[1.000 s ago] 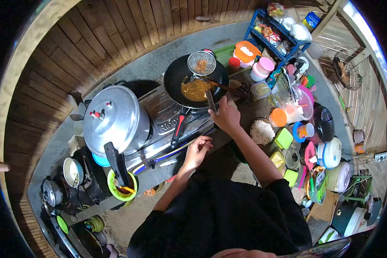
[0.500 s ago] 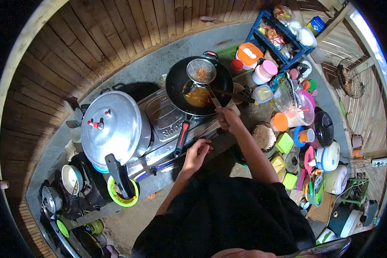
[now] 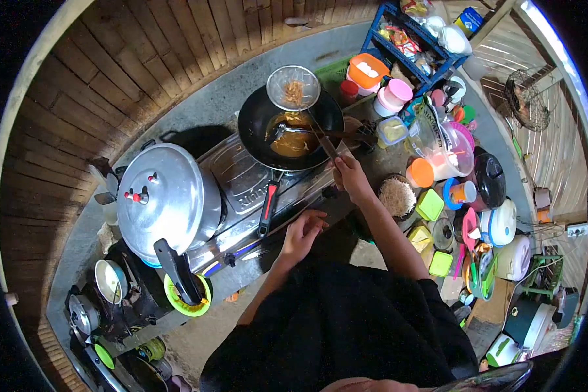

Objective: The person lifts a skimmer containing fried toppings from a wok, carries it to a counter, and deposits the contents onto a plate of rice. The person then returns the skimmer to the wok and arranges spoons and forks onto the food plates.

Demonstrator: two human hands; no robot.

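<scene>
My right hand [image 3: 353,179] is closed round the handle of a round mesh strainer [image 3: 293,88], which holds a small heap of brown fried bits. The strainer hangs above the far rim of a black wok [image 3: 253,134] on the stove. Brown oily liquid [image 3: 295,146] lies in the wok. A metal turner [image 3: 281,130] rests in it, its dark wooden handle [image 3: 349,136] lying over the right rim near my right hand. My left hand [image 3: 299,236] holds nothing, fingers loosely bent and apart, by the stove's front edge, right of the wok's red-and-black handle [image 3: 268,209].
A large silver pressure cooker [image 3: 160,196] stands on the left of the stove [image 3: 238,179]. In front of it is a lime-green bowl [image 3: 188,307]. To the right are a bowl of pale shreds [image 3: 397,197], an orange-lidded tub [image 3: 364,72], several containers and a blue rack [image 3: 372,42].
The strainer has moved from over the wok's middle to its far rim, showing more of the liquid. My left hand stays near the stove's edge. The whole view has shifted slightly.
</scene>
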